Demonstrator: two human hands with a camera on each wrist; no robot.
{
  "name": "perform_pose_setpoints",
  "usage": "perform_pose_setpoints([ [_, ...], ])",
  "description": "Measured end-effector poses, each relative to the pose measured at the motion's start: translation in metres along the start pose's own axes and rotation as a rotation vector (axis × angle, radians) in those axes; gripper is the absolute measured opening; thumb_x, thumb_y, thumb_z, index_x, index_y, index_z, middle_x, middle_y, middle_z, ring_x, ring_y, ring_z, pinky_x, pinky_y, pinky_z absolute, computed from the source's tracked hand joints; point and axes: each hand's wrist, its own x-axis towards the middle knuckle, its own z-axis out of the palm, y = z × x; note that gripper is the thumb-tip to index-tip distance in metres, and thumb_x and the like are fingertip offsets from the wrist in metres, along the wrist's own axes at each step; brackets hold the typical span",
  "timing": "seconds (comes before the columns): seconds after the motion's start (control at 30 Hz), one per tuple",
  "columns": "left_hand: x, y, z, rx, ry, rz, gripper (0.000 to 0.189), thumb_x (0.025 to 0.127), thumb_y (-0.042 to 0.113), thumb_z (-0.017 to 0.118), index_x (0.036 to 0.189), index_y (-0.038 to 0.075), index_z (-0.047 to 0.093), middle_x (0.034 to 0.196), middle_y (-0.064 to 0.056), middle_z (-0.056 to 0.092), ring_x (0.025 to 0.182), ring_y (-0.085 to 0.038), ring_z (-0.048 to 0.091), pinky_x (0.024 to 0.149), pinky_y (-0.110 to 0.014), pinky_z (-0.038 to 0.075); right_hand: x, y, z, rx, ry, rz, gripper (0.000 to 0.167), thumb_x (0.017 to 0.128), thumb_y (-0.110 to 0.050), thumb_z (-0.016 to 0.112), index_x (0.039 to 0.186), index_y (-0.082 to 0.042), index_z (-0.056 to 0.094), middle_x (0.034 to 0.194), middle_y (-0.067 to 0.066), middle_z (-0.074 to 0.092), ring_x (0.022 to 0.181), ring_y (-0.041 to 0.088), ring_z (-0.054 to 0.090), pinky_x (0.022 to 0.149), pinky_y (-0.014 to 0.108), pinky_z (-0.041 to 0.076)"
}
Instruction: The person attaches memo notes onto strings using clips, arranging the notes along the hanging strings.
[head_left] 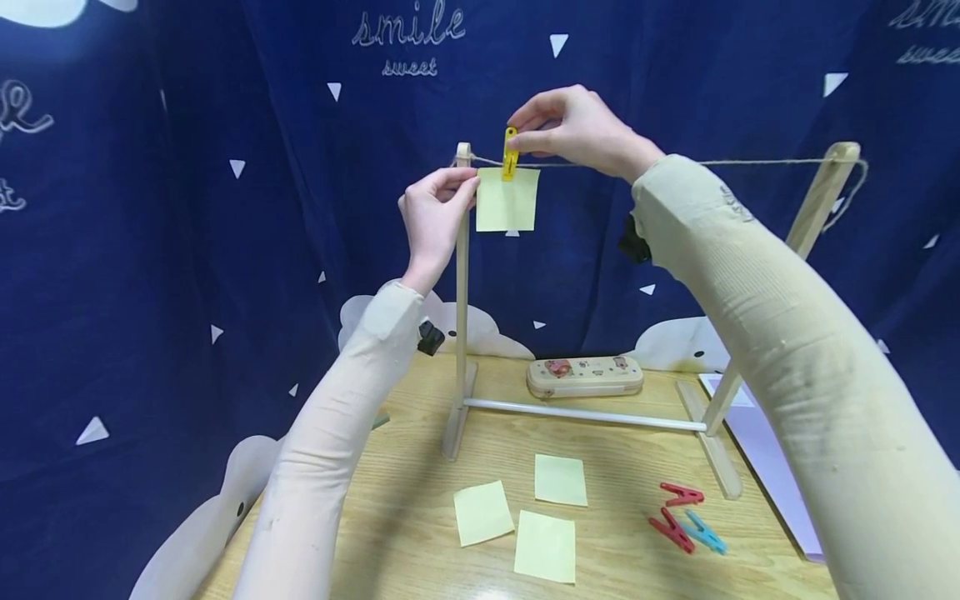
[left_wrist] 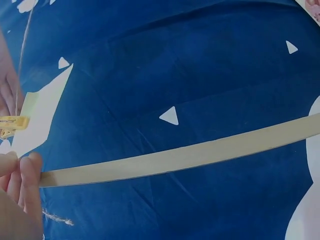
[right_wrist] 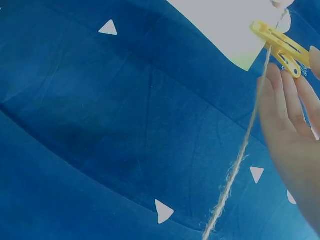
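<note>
A pale yellow sticky note point(head_left: 507, 204) hangs at the twine point(head_left: 750, 162), near the left post of a wooden rack. My left hand point(head_left: 433, 215) pinches its upper left corner between thumb and fingers. Above the note's top edge, my right hand point(head_left: 581, 132) pinches a yellow clothespin point(head_left: 510, 157). In the right wrist view the clothespin point(right_wrist: 281, 42) has its tip over the note's edge, right at the twine point(right_wrist: 245, 142). The left wrist view shows the note point(left_wrist: 42, 117) nearly edge-on, with the clothespin point(left_wrist: 15, 122) on its upper edge.
Three more sticky notes point(head_left: 545, 546) lie on the wooden table point(head_left: 405, 517). Two red clothespins point(head_left: 671, 531) and a blue one point(head_left: 703, 533) sit to their right. Behind the rack's white crossbar point(head_left: 585, 412) stands a pencil case point(head_left: 585, 379). A lilac folder point(head_left: 772, 467) lies at the right.
</note>
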Motion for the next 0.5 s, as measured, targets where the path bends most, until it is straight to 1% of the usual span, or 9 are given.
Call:
perform_pose_setpoints([
  [0.2, -0.004, -0.004, -0.002, 0.013, -0.013, 0.019, 0.017, 0.09, 0.013, 0.072, 0.102, 0.003, 0.077, 0.1, -0.013, 0.078, 0.078, -0.022, 0.076, 0.07, -0.018, 0.06, -0.002, -0.001, 0.001, -0.031, 0.002, -0.012, 0.048, 0.094, -0.039, 0.066, 0.133, -0.012, 0.061, 0.126, 0.005, 0.065, 0.106, 0.014, 0.063, 0.104, 0.029, 0.053],
  [0.4, -0.009, -0.008, -0.003, 0.029, -0.029, 0.027, 0.017, 0.09, 0.015, 0.073, 0.102, 0.003, 0.077, 0.097, -0.013, 0.078, 0.076, -0.021, 0.076, 0.067, -0.018, 0.059, -0.004, -0.001, -0.001, -0.04, 0.0, -0.016, 0.048, 0.094, -0.04, 0.066, 0.133, -0.012, 0.061, 0.126, 0.006, 0.065, 0.109, 0.019, 0.062, 0.105, 0.03, 0.052],
  [0.5, -0.011, -0.01, -0.003, 0.016, -0.036, 0.021, 0.017, 0.09, 0.014, 0.073, 0.102, 0.002, 0.077, 0.096, -0.014, 0.078, 0.076, -0.022, 0.076, 0.066, -0.018, 0.059, -0.005, -0.001, -0.001, -0.046, -0.001, -0.022, 0.047, 0.094, -0.04, 0.066, 0.132, -0.012, 0.062, 0.125, 0.005, 0.065, 0.106, 0.017, 0.061, 0.106, 0.031, 0.052],
])
